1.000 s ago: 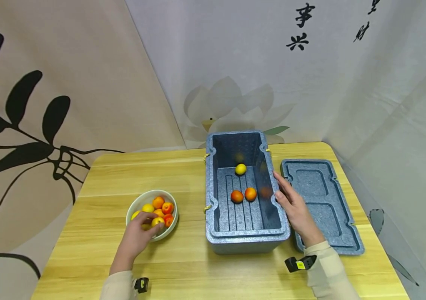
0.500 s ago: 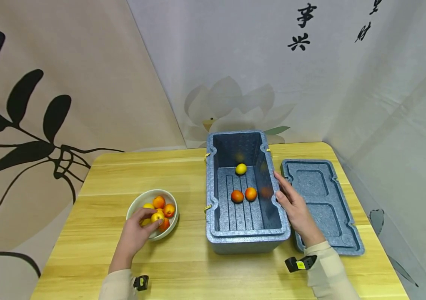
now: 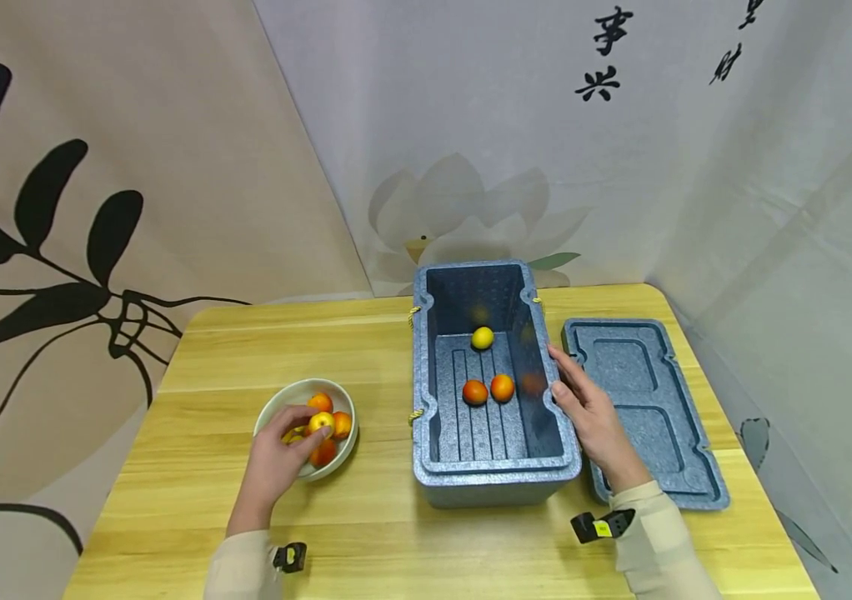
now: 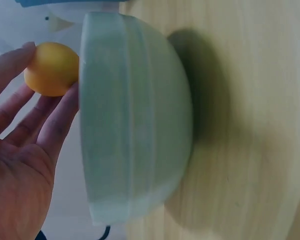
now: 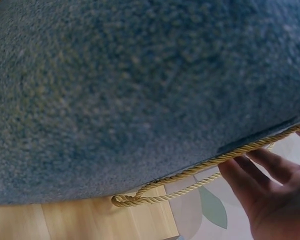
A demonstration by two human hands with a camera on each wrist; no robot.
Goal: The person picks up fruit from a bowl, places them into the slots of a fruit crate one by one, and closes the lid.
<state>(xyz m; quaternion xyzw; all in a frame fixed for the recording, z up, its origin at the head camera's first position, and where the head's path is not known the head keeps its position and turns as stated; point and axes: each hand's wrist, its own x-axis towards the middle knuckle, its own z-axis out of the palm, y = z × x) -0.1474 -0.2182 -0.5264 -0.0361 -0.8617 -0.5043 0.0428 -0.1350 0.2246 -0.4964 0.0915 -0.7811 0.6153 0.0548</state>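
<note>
My left hand (image 3: 279, 446) is over the pale green bowl (image 3: 264, 417) and pinches a small round yellow fruit (image 3: 322, 424) between thumb and fingers. The left wrist view shows this fruit (image 4: 51, 69) just above the rim of the bowl (image 4: 135, 120). Orange-red fruits (image 3: 323, 452) and some yellow ones lie in the bowl, partly hidden by the hand. My right hand (image 3: 597, 425) rests against the right side of the blue-grey foam box (image 3: 497, 482), thumb at its rim. In the right wrist view, the fingers touch the box near its yellow rope (image 5: 210, 164).
Inside the box lie one yellow fruit (image 3: 482, 338) and two orange-red fruits (image 3: 474, 392). A matching lid (image 3: 654, 425) lies on the wooden table (image 3: 366, 533) to the right, partly behind my right forearm. A printed cloth (image 3: 471, 125) hangs behind the table.
My left hand has shifted slightly right and up with the yellow fruit, and fruits in the bowl have rolled around. My right hand and the box stay put.
</note>
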